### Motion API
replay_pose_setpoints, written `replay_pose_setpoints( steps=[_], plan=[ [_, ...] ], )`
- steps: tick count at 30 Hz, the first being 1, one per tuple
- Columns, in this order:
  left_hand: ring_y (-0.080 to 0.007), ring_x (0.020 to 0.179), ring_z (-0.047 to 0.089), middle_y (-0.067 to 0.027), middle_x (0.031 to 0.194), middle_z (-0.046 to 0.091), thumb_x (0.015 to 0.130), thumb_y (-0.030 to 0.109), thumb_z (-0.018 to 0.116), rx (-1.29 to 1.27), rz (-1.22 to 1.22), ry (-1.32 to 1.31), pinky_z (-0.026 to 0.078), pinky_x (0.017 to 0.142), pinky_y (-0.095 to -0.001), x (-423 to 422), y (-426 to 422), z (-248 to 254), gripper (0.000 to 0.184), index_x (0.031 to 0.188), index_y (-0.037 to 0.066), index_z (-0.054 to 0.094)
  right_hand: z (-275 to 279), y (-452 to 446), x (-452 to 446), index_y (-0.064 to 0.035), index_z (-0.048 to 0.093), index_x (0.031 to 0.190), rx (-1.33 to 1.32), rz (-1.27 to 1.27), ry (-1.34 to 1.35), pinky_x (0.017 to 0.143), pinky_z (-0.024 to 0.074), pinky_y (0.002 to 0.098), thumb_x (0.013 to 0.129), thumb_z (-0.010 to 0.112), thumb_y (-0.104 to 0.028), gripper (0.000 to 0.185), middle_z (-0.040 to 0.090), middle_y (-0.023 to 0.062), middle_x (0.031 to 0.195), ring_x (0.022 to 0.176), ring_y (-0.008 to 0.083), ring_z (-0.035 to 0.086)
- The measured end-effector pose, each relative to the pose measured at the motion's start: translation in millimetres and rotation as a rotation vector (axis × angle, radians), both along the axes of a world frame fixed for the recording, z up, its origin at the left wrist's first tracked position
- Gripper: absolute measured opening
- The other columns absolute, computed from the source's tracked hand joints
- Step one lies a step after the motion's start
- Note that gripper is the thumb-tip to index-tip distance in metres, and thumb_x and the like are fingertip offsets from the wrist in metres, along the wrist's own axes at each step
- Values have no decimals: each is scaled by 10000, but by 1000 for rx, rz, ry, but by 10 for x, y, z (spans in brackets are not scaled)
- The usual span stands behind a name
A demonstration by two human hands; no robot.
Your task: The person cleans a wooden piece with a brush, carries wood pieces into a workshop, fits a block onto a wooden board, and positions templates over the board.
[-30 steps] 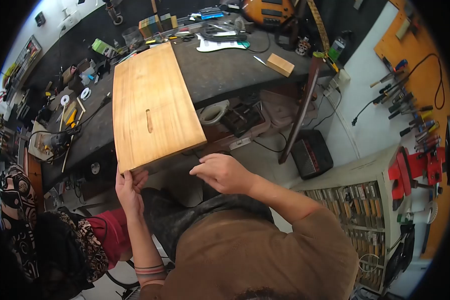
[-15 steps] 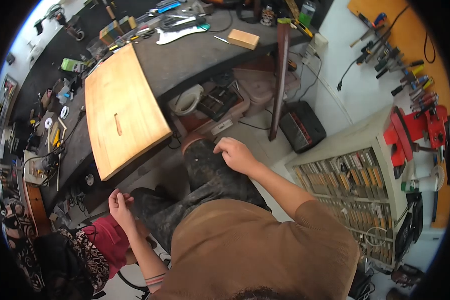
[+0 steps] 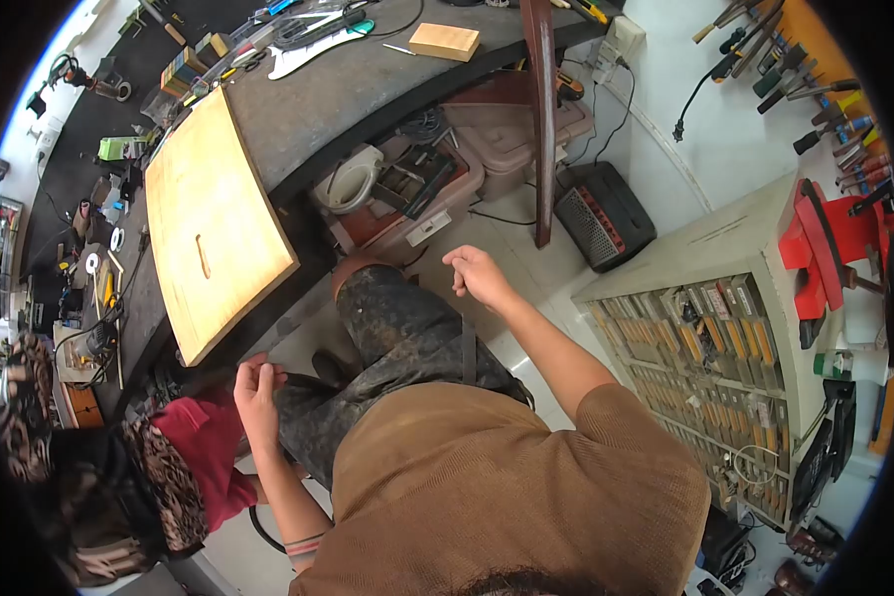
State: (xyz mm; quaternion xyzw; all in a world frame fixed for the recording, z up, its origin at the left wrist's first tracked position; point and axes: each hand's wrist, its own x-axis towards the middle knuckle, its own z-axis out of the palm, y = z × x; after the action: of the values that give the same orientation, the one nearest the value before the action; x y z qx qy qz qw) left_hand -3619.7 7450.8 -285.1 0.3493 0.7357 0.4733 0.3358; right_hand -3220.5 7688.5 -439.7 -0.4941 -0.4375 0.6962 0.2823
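My left hand (image 3: 258, 385) hangs low beside my left thigh, fingers curled in towards the thumb, with no object showing in it. It is nearest the lower corner of a pale wooden board (image 3: 209, 189), which lies on the dark workbench (image 3: 298, 109) and has a slot-shaped hole. In front of my right thigh, my right hand (image 3: 478, 275) is in the air, index finger reaching forward and the others loosely bent apart from it. Nothing shows in that hand, and it touches nothing. A small wooden block (image 3: 444, 42) lies farther back on the bench.
A brown post (image 3: 539, 129) stands at the bench's right end, beside a black amplifier (image 3: 606, 217). At right is a cabinet of small drawers (image 3: 685, 338) with a red vise (image 3: 815, 253). Another person in red clothing (image 3: 204, 447) is at lower left. Plastic bins (image 3: 432, 214) sit underneath.
My view has shifted, so the board and bench sit farther left. My right hand has moved a little right and up in view, its index finger straighter; my left hand stays curled.
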Motion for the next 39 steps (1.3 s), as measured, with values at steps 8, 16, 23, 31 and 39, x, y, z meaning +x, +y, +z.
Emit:
replay_pose_setpoints(
  steps=[8, 16, 23, 31, 39],
  plan=[
    [-144, 988, 710, -88, 1082, 756, 1115, 85, 651, -92, -153, 44, 567, 913, -289, 237, -68, 109, 276, 1348, -63, 649, -36, 39, 54, -17, 677, 1292, -152, -25, 70, 797, 605, 350, 1070, 589, -116, 259, 744, 84, 1060, 841, 176, 718],
    [-141, 974, 710, -84, 1070, 757, 1110, 82, 657, -231, -150, 34, 576, 911, -301, 170, -254, 93, 286, 1352, -71, 655, -429, 1501, 17, -48, 670, 1261, -214, -388, 403, 851, 650, 406, 1074, 601, -114, 210, 761, 95, 1082, 917, 231, 755],
    [-174, 1011, 734, -107, 1120, 775, 1093, 76, 658, -397, -70, 32, 582, 925, -324, -7, -205, -74, 321, 1380, -68, 648, -1333, 3553, 6, -71, 675, 1301, -172, -812, 576, 862, 666, 445, 1118, 497, -180, 278, 751, 126, 1176, 942, 290, 725],
    [-194, 1042, 756, -116, 1124, 794, 1018, -3, 619, -534, -117, 37, 590, 952, -340, -110, -28, -151, 394, 1408, -46, 658, -1120, 4086, -7, -74, 677, 1353, -189, -1046, 468, 911, 591, 485, 1118, 484, -209, 332, 729, 112, 1280, 1073, 259, 707],
    [-193, 1051, 760, -109, 1119, 791, 1020, -48, 643, -496, -88, -27, 600, 959, -352, 63, 268, -112, 373, 1389, -6, 674, -911, 4331, 141, -69, 660, 1206, -15, -996, 457, 721, 602, 391, 1179, 503, -300, 281, 683, 80, 980, 774, 227, 658]
  ],
)
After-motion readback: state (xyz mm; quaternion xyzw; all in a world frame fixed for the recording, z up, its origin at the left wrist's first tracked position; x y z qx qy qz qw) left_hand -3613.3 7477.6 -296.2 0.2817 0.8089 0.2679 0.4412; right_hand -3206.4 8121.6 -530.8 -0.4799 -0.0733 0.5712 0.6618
